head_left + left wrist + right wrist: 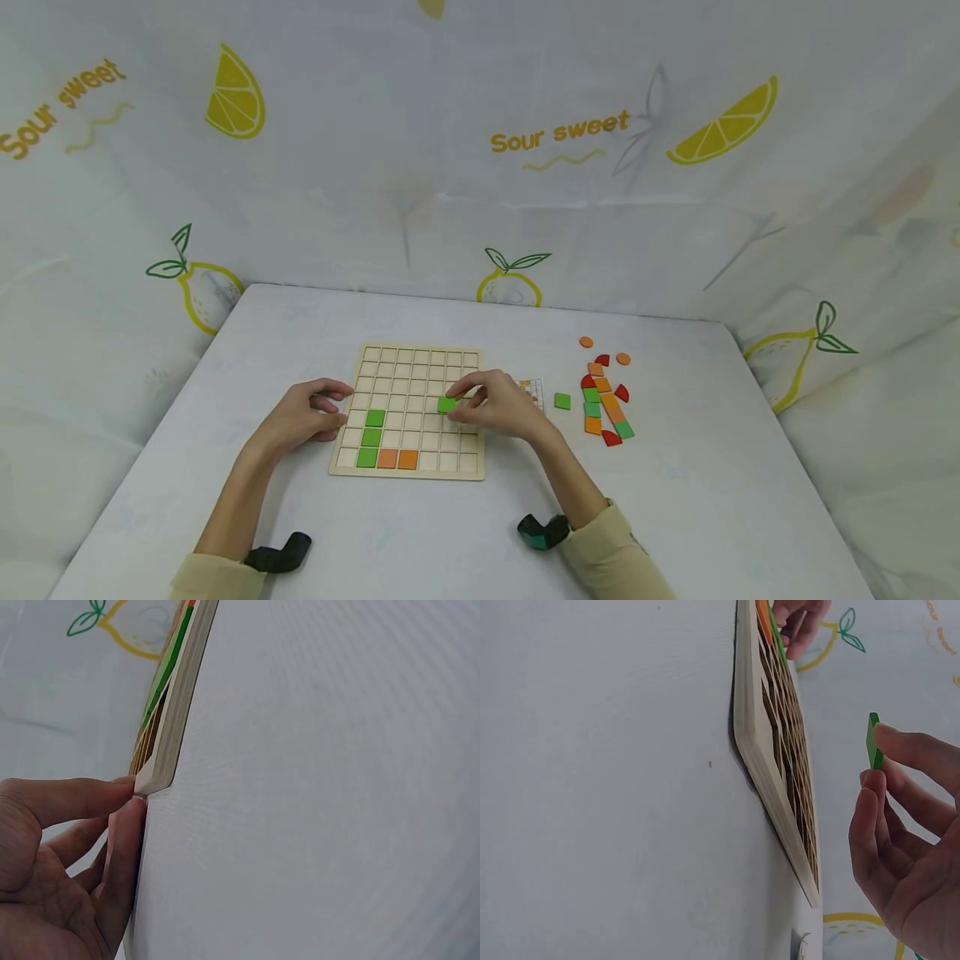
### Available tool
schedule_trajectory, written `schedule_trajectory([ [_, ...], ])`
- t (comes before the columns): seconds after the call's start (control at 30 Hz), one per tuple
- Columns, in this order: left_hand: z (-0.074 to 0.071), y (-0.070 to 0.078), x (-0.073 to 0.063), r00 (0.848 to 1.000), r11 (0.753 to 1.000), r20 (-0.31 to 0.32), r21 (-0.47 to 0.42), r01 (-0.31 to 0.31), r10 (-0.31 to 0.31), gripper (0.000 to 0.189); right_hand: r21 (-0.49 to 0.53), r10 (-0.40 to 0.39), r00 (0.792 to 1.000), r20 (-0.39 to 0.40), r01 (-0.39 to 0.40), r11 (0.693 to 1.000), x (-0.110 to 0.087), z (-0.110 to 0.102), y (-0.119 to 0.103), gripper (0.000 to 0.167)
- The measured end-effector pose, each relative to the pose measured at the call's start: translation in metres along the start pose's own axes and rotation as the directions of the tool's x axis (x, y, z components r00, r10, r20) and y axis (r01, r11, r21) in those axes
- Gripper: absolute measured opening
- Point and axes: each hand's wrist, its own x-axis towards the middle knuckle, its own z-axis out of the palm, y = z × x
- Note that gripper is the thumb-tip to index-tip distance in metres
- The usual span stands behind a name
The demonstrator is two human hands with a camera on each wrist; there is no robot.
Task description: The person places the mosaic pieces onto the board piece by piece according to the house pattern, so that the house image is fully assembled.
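Observation:
My right hand (501, 403) pinches a green square tile (446, 405) between thumb and fingertips, over the right half of a wooden grid board (407, 477). In the right wrist view that green tile (874, 741) is on edge, raised off the board. My left hand (303, 410) rests with bent fingers and thumb at the board's left rim; in the left wrist view the thumb (90, 801) touches the board's edge. Three green tiles (371, 437) stand in a column at the board's lower left. Two orange tiles (397, 459) continue along the bottom row from the lowest green one.
A printed pattern card (534, 390) lies partly behind my right hand. Beside it is a loose green tile (562, 402). Farther right is a cluster of orange, green and red pieces (602, 396), with two orange discs (623, 359) near its top. A lemon-print curtain (420, 217) stands behind the table.

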Motion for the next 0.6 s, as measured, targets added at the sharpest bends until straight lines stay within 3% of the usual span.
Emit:
schedule_trajectory([
  [0.6,0.001,-0.002,0.000,1.000,1.000,-0.002,0.009,-0.014,0.014,0.053,-0.033,0.002,0.996,0.093,0.001,0.999,0.019,0.026,0.003,0.023],
])
